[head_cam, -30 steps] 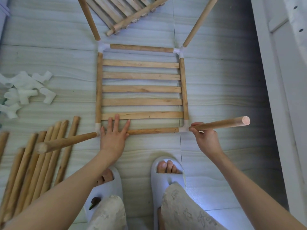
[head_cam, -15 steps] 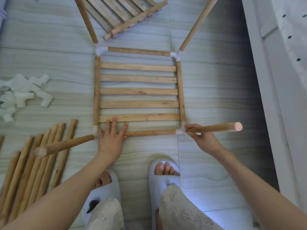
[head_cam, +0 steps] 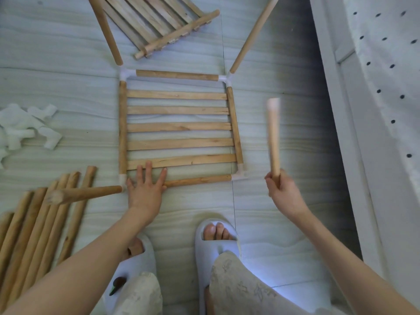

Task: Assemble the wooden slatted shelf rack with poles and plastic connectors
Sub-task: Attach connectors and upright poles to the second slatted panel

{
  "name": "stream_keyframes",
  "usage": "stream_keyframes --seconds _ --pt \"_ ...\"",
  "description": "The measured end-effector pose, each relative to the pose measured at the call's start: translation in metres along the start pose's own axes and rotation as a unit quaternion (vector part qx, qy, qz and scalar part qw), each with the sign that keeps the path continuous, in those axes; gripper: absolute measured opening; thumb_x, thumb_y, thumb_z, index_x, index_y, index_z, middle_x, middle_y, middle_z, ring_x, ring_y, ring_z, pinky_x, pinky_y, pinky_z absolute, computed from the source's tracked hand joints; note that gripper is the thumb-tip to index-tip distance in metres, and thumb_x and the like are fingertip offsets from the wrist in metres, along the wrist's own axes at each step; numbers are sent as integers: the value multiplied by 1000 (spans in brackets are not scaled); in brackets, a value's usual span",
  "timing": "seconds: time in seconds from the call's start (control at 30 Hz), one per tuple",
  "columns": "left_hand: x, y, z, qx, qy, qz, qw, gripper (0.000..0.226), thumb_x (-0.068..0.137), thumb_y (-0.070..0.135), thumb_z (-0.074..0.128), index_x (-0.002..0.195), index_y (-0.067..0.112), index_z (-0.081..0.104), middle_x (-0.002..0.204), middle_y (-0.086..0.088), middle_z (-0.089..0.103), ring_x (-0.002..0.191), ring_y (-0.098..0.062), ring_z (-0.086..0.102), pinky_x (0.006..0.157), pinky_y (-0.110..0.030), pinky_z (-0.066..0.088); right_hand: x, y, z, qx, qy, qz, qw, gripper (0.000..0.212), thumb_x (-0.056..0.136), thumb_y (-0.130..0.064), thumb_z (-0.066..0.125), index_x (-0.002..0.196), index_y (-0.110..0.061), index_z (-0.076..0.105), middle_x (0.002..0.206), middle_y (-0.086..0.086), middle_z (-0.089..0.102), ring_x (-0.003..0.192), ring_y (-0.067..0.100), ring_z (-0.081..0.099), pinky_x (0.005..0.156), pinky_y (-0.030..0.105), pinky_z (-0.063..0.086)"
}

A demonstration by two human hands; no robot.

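— What have I got under the left hand (head_cam: 145, 192)?

— I see it lying flat, fingers straight and spread, pressing on the near rail of the slatted shelf (head_cam: 179, 127). That shelf lies on the pale, streaky floor (head_cam: 284, 137): five flat wooden slats between round side rails, with a white plastic connector (head_cam: 238, 175) at each corner.

— And my right hand (head_cam: 283, 193)?

— Its fingers are curled round the lower end of a round wooden pole (head_cam: 273, 137), which stands nearly upright, clear of the frame and to the right of it. Its top is blurred and looks pale; I cannot tell whether that is the cut end or a cap.

— Are the other corners filled?

— I see one pole (head_cam: 86, 194) lying out to the left from the near left corner, and two more slanting away from the far corners. The near right connector's socket stands bare.

— Spare parts?

— A bundle of smooth round poles (head_cam: 38, 226) lies at the lower left, a heap of white connectors (head_cam: 27, 128) at the left edge, and a second slatted panel (head_cam: 159, 21) lies aslant at the top.
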State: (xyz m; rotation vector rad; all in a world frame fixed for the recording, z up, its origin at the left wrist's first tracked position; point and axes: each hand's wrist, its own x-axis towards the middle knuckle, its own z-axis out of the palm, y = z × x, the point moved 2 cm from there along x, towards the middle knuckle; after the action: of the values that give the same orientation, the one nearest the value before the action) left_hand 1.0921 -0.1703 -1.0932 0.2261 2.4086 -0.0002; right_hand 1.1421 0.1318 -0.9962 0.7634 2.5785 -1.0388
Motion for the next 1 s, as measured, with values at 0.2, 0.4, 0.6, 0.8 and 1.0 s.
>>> stream_keyframes --seconds 0.2,0.4,0.6,0.8,1.0 --pt "-1 1 -2 -9 -6 -4 1000 51 103 36 13 149 31 -8 155 -11 -22 143 -33 -15 114 -54 9 -15 3 -34 -284 -32 31 958 35 98 -48 31 111 -26 55 98 10 65 92 37 58 68 36 38" --pt "-3 2 -4 -14 -5 -3 1000 51 104 35 14 149 32 -8 156 -11 -21 144 -33 -14 114 -54 9 -22 -17 -63 -416 -46 64 906 36 96 -53 35 91 -33 65 83 0 59 75 28 51 64 30 37" --pt "-4 2 -3 -19 0 -3 1000 51 104 34 15 149 32 -8 156 -11 -21 144 -33 -13 114 -55 10 -27 -33 -70 -453 -49 71 887 31 95 -51 38 100 -37 66 81 0 52 74 26 46 65 30 37" --pt "-3 1 -3 -28 -1 1 1000 51 104 34 15 150 31 -6 156 -11 -21 144 -33 -14 114 -54 10 -32 -39 -75 -461 -47 75 883 30 95 -49 39 100 -35 65 85 0 54 77 26 48 65 29 37" --pt "-4 1 -3 -31 1 0 1000 51 104 33 16 150 31 -5 156 -11 -20 144 -33 -13 114 -54 10 -32 -49 -74 -528 -53 43 846 34 96 -49 38 108 -30 64 104 2 63 96 26 61 65 27 36"
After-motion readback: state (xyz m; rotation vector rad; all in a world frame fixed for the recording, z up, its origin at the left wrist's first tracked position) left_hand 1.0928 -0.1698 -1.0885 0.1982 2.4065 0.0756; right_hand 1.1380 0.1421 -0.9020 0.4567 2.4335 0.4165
